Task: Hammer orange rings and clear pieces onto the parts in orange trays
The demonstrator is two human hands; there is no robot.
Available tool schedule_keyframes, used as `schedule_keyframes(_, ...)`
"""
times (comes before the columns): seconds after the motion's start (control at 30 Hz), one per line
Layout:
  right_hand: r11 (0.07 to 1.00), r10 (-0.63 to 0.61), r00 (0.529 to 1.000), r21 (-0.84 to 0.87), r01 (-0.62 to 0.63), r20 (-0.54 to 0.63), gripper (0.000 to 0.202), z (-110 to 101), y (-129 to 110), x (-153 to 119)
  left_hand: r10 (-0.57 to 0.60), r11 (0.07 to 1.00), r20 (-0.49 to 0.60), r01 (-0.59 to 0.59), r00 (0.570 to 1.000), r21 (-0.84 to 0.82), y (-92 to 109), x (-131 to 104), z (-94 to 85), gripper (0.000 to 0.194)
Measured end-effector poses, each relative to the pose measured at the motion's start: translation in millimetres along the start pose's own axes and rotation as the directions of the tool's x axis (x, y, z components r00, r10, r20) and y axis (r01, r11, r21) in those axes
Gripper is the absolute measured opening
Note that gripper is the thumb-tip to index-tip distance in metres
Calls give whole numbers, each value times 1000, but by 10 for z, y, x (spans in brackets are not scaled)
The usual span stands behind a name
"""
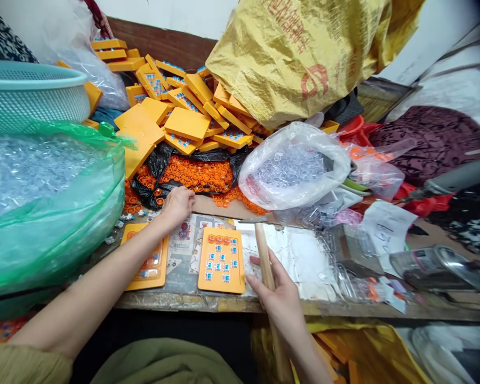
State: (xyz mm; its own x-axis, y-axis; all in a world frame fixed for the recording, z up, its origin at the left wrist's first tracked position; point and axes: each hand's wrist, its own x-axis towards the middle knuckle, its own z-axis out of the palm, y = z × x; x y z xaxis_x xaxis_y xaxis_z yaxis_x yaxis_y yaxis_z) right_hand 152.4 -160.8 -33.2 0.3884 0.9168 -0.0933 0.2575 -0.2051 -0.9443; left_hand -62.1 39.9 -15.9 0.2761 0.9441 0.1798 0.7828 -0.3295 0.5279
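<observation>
My left hand is at the front of a black plastic bag full of small orange rings. Its fingers are drawn together, and whatever they may hold is hidden. In my right hand lies the wooden handle of a hammer, its narrow metal head pointing away from me. Left of the hammer, a yellow-orange panel carries several small blue-and-clear pieces, with orange rings along its top row. Beneath my left forearm, a second orange panel is partly covered.
Many orange panels are heaped at the back beside a yellow sack. A green bag of clear pieces bulges at left, below a blue basket. A white bag holds clear parts; a metal can is at right.
</observation>
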Motion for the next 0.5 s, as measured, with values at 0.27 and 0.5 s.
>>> schedule_keyframes(0.27, 984, 78, 987, 147, -99, 143, 87, 211, -81, 145, 87, 996, 142, -84, 986, -25, -31, -19, 106, 14)
schedule_keyframes(0.5, 1000, 24, 999, 1, -24, -23, 76, -21, -95, -16, 171, 984, 150, -160, 974, -82, 178, -182, 124, 24)
